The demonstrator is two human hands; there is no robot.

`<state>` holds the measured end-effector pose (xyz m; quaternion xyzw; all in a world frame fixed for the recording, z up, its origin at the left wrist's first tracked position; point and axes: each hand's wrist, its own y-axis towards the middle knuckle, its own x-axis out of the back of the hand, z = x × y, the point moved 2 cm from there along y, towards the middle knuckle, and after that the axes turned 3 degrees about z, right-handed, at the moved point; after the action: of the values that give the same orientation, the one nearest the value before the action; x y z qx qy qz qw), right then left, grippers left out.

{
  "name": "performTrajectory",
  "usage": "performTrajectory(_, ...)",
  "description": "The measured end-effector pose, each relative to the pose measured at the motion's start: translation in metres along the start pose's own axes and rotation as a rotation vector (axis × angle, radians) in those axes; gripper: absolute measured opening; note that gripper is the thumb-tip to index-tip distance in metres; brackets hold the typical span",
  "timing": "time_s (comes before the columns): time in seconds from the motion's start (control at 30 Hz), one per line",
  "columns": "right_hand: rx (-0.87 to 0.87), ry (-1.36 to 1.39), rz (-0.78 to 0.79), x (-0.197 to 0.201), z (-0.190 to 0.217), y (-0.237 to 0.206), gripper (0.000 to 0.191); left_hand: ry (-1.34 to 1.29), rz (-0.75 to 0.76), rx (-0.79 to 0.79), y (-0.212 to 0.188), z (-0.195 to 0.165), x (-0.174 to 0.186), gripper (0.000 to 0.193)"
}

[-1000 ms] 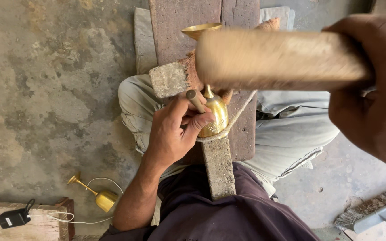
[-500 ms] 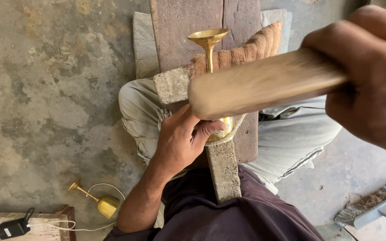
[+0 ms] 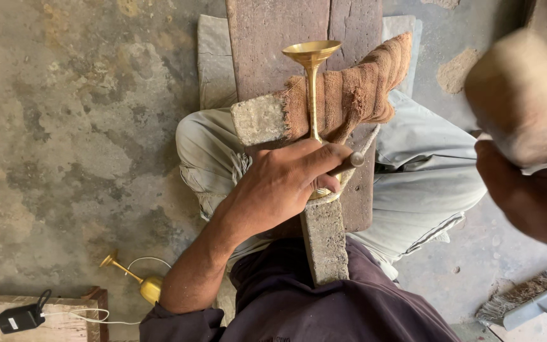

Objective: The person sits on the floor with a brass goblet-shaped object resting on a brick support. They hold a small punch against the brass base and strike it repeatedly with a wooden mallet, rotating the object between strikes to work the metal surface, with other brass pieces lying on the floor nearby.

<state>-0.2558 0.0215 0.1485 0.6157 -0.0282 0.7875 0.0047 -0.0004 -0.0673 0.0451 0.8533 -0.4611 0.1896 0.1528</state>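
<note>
A brass goblet-shaped piece (image 3: 312,82) lies with its long axis running from six to twelve o'clock, its flared foot pointing to twelve o'clock and its bowl end at six o'clock hidden under the left hand (image 3: 283,183). The stem rests across a cement block (image 3: 262,118) wrapped in a brown ribbed cloth (image 3: 356,85), which sits on a long wooden beam (image 3: 324,237) between the person's knees. The left hand's fingers are curled together, clamped on the bowl and on a thin metal punch (image 3: 347,163) whose tip points to three o'clock. At the three o'clock edge, the right hand (image 3: 533,196) is closed around the handle of a pale wooden mallet (image 3: 523,95), blurred and raised well apart from the goblet. At seven o'clock on the concrete floor (image 3: 64,126) lies a second brass piece (image 3: 131,275), beside a black charger (image 3: 20,318) on a wooden box. A brush (image 3: 530,297) lies at four o'clock.
</note>
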Motion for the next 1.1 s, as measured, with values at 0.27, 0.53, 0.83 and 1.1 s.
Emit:
performTrajectory(0.27, -0.145, 0.341, -0.042, -0.011, -0.032, -0.011, 0.021, -0.214, -0.256, 0.078, -0.012, -0.003, 0.005, 0.026)
performTrajectory(0.53, -0.095, 0.448, -0.011, -0.012, -0.034, 0.009, 0.012, -0.093, -0.255, 0.025, -0.010, -0.006, -0.001, 0.027)
performTrajectory(0.83, 0.237, -0.441, 0.037, 0.010, 0.015, 0.042, 0.045, -0.043, -0.230, 0.085, -0.010, -0.013, 0.001, 0.027)
performTrajectory(1.1, -0.029, 0.071, 0.030, 0.010, -0.009, 0.019, 0.051, -0.222, -0.248, 0.151, -0.005, -0.010, 0.008, 0.022)
